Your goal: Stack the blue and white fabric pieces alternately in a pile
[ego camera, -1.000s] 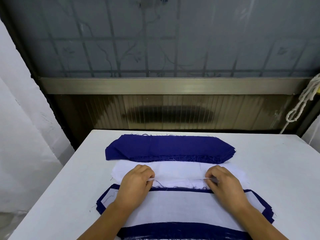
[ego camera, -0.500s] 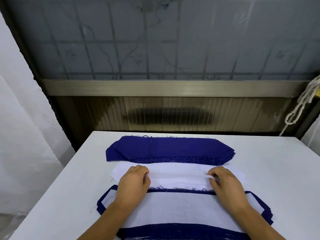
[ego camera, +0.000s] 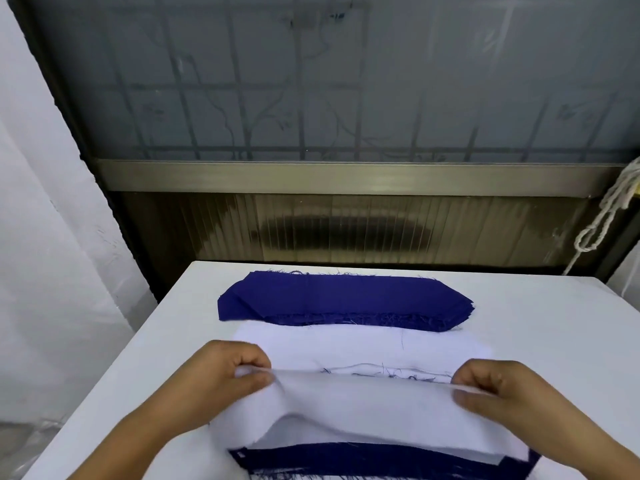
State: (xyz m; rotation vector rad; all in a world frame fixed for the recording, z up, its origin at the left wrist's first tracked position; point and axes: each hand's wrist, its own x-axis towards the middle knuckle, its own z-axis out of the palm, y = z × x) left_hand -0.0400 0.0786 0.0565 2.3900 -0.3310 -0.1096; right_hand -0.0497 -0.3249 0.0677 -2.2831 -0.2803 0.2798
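Note:
A stack of dark blue fabric pieces [ego camera: 346, 299] lies at the far side of the white table [ego camera: 554, 323]. In front of it lies a flat pile of white pieces [ego camera: 346, 344]. My left hand [ego camera: 221, 379] and my right hand [ego camera: 498, 393] each pinch the far edge of one white fabric piece [ego camera: 363, 410], lifted off the table. It hangs over the near pile [ego camera: 346, 459], where a blue piece shows under a white one.
Behind the table stands a dark ribbed panel with a metal sill [ego camera: 346, 178] and a frosted window. A white rope [ego camera: 602, 220] hangs at the right. White sheeting [ego camera: 52, 237] covers the left side beyond the table edge.
Both hands have lifted a white piece off the white pile and drawn it toward me over the near pile. The camera has tilted slightly.

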